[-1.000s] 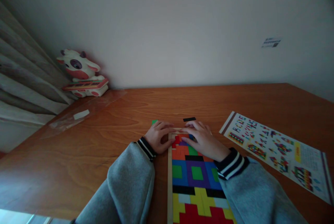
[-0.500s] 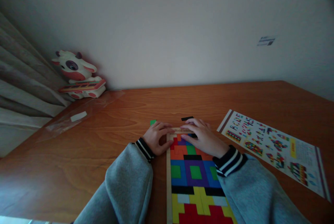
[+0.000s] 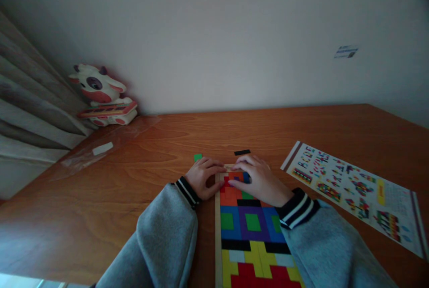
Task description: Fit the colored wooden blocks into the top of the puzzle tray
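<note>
A wooden puzzle tray point(image 3: 217, 234) lies before me, filled with coloured flat block pieces. My left hand point(image 3: 205, 177) rests at its far left corner, fingers on the far rim and thumb by the left edge, apart from each other. Over the far end reaches my right hand point(image 3: 261, 180), its fingertips at the far rim and its thumb stretched left onto a red piece point(image 3: 226, 181). Orange and blue pieces show beside that thumb; others lie hidden under the hand. Beyond the tray are a loose green piece point(image 3: 197, 157) and a loose black piece point(image 3: 241, 152).
A printed pattern sheet point(image 3: 355, 189) lies on the wooden table point(image 3: 161, 154) at the right. On the far left sit a cow-shaped toy keyboard point(image 3: 103, 95) and clear plastic wrap with a white label point(image 3: 103, 148). A curtain point(image 3: 33, 113) hangs beside them.
My right thumb has slid left across the pieces, toward my left thumb. An orange piece and a blue piece now show more at the far end. My left hand stays in place.
</note>
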`<state>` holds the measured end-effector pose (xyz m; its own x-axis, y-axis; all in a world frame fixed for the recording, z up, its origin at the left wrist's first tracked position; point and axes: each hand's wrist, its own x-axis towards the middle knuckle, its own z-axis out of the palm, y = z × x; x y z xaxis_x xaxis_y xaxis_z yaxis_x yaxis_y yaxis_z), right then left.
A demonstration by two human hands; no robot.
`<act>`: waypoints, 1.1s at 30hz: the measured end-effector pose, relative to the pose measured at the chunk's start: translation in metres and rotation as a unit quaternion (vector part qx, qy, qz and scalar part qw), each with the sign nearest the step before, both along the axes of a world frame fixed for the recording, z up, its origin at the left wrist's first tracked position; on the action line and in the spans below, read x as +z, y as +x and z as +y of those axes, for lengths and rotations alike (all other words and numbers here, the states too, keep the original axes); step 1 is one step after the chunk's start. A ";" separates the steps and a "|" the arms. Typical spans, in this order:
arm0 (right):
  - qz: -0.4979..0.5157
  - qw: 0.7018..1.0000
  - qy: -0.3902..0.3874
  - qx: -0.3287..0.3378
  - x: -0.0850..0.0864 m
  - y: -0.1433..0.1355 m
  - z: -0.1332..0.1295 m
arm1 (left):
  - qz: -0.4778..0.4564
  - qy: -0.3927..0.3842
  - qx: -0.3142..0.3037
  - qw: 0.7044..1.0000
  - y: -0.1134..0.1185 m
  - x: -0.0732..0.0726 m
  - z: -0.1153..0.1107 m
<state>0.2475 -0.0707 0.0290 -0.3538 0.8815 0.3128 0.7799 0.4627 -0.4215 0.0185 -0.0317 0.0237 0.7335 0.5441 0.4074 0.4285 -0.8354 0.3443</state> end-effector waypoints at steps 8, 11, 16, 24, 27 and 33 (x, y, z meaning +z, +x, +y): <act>0.057 0.997 -0.045 -0.003 0.001 0.033 0.014 | -0.007 0.018 -0.029 0.999 0.002 0.000 -0.001; 0.101 0.982 -0.155 -0.030 0.007 0.045 0.012 | -0.024 0.029 -0.037 0.999 0.003 0.000 -0.003; 0.223 0.867 -0.443 -0.047 0.025 0.058 0.002 | -0.017 0.032 -0.038 0.999 0.003 0.001 -0.006; 0.301 0.750 -0.583 -0.080 0.035 0.050 0.002 | -0.014 0.036 -0.061 0.997 0.002 -0.006 0.000; 0.333 0.724 -0.598 -0.085 0.034 0.050 0.005 | -0.021 0.034 -0.064 0.997 0.001 -0.007 0.001; 0.377 0.690 -0.614 -0.066 0.027 0.056 0.008 | -0.025 0.029 -0.062 0.997 0.001 -0.007 0.000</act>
<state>0.3039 -0.0622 0.0564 -0.3899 0.6540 -0.6483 0.1249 -0.6599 -0.7409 0.0195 -0.0319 0.0169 0.7714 0.4255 0.4732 0.3051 -0.8998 0.3118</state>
